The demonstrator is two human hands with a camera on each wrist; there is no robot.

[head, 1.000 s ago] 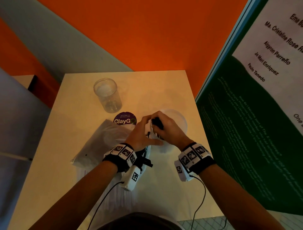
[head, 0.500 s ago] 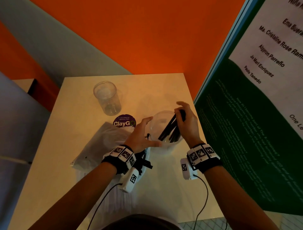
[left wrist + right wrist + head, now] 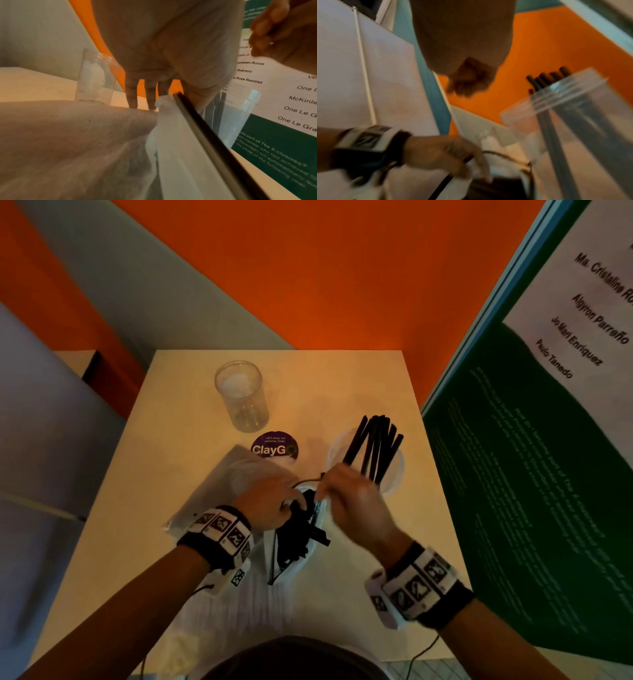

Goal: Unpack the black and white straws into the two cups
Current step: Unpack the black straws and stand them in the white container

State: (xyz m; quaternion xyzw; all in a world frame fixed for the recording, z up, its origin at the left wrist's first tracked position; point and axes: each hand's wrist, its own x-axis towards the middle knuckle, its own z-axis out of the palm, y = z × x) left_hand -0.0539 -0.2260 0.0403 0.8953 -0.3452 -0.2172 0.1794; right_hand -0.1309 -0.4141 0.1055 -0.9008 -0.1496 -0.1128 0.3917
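Several black straws (image 3: 373,443) (image 3: 547,78) stand in the clear cup (image 3: 334,453) (image 3: 522,121) at the right. The second clear cup (image 3: 241,395) (image 3: 94,81), far left, holds no straws. A clear bag (image 3: 298,535) (image 3: 180,148) with more black straws lies between my hands. My left hand (image 3: 270,501) (image 3: 445,152) pinches its open mouth. Blurred by motion, my right hand (image 3: 349,498) (image 3: 274,33) (image 3: 467,81) hovers just right of the mouth, fingers loosely curled and empty. A flat packet of white straws (image 3: 236,477) (image 3: 68,135) lies under my left wrist.
A round purple ClayGo sticker (image 3: 274,447) sits on the pale table (image 3: 120,525) between the cups. A green and white poster board (image 3: 531,474) stands along the table's right edge, close to the cup with straws. An orange wall backs the table.
My right hand let go of the black straws in the right cup and swung back left to the bag's mouth. My left hand left the cup's side and took hold of the bag.
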